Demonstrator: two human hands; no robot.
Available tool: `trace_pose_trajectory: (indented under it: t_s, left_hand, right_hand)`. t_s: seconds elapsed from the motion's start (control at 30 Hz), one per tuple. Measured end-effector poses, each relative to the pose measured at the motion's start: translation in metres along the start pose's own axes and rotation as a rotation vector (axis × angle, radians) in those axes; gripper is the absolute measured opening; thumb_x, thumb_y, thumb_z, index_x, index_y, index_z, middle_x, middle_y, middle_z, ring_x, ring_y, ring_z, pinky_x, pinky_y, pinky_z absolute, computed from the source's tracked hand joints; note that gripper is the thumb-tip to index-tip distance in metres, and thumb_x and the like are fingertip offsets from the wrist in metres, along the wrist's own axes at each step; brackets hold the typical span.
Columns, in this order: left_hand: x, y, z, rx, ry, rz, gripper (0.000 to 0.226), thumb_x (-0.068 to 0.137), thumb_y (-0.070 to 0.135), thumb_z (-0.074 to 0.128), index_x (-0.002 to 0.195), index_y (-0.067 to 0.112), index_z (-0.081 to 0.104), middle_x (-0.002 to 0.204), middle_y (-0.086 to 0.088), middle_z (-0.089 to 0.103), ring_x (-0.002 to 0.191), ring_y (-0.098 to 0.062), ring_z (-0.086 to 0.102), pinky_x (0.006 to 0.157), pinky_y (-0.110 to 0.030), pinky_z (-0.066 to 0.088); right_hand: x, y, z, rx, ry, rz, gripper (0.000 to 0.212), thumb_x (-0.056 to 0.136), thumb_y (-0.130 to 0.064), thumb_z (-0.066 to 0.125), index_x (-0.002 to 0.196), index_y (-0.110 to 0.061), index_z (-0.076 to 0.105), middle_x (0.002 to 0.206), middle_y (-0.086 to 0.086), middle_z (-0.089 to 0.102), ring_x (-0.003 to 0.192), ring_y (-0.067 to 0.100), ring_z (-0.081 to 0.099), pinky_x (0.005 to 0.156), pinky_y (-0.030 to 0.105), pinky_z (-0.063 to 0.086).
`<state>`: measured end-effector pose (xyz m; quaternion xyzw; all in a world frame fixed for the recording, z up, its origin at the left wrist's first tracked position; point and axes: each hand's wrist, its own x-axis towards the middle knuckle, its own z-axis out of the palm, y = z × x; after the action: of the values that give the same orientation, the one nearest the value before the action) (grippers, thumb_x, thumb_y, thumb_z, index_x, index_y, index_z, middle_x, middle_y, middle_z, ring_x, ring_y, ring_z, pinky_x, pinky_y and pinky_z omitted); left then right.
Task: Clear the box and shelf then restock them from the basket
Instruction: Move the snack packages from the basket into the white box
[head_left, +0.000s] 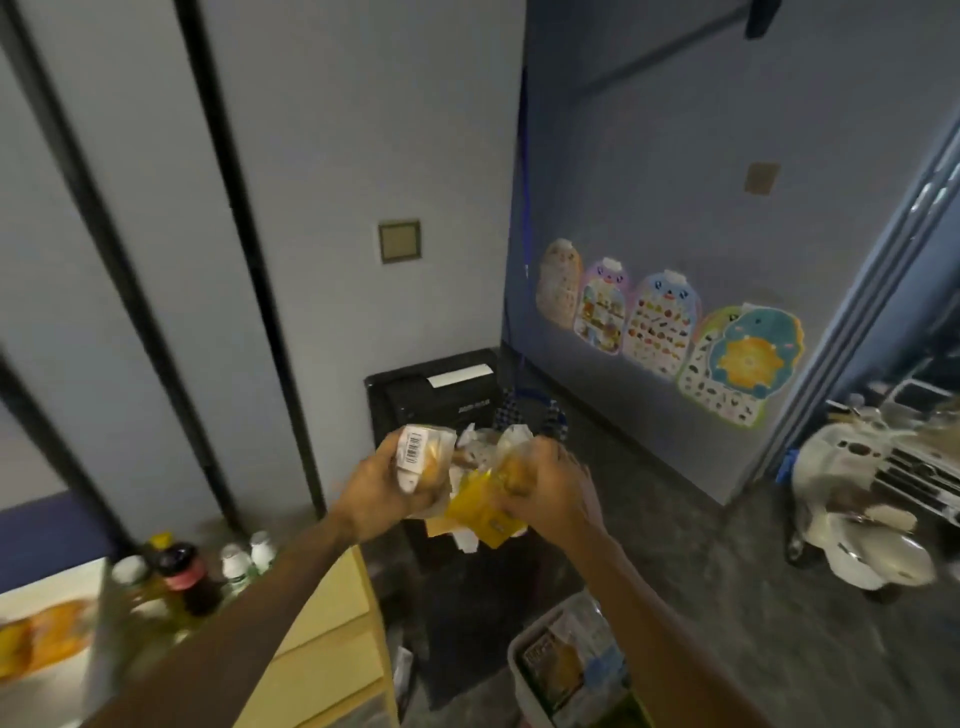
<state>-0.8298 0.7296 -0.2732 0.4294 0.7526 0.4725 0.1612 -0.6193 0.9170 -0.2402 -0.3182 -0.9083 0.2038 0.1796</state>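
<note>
While both arms reach out, the left hand (384, 491) is curled round a clear pack with a barcode sticker (415, 457), and the right hand (553, 486) is clamped on a yellow packet (483, 517). The two packs are pretty much touching. Right under them the dark basket (467, 587) sits on the floor near the wall corner. The white box (519, 670) of packets is closer in, and bottles (182, 571) stand by the yellow shelf unit's (322, 623) far edge.

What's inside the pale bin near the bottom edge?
The pale bin holds clear-wrapped packets, one with yellow-orange print. Anything beneath them is covered, and the bin's lower part runs out of frame.
</note>
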Motion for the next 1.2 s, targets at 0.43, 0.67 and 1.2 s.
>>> trace_pose_trajectory:
  t_s: [0.43, 0.67, 1.2]
  left_hand:
    - [-0.198, -0.132, -0.277, 0.111, 0.373, -0.295, 0.102, 0.06, 0.06, 0.095, 0.147, 0.046, 0.044, 0.121, 0.02, 0.072, 0.107, -0.005, 0.071, 0.094, -0.032, 0.061]
    - [-0.264, -0.183, -0.352, 0.157, 0.545, -0.472, 0.093, 0.074, 0.057, 0.09, 0.15, 0.039, 0.04, 0.125, 0.013, 0.07, 0.108, -0.012, 0.07, 0.097, -0.037, 0.059]
    - [-0.283, -0.338, -0.404, 0.298, 0.291, -0.925, 0.095, 0.073, 0.046, 0.087, 0.151, 0.036, 0.034, 0.12, 0.0, 0.069, 0.105, -0.027, 0.07, 0.089, -0.041, 0.059]
  right_hand:
    - [-0.004, -0.302, 0.181, 0.058, -0.262, -0.347, 0.102, 0.061, -0.077, 0.088, 0.14, -0.029, 0.044, 0.141, 0.001, 0.061, 0.127, 0.025, 0.061, 0.099, 0.046, 0.058]
    - [-0.002, -0.414, 0.281, 0.135, -0.473, -0.474, 0.106, 0.067, -0.067, 0.092, 0.149, -0.028, 0.038, 0.151, 0.003, 0.052, 0.133, 0.027, 0.055, 0.102, 0.045, 0.056]
    - [0.03, -0.494, 0.469, 0.055, -0.93, -0.615, 0.089, 0.076, -0.057, 0.086, 0.15, -0.034, 0.042, 0.148, -0.004, 0.057, 0.129, 0.025, 0.061, 0.099, 0.042, 0.055]
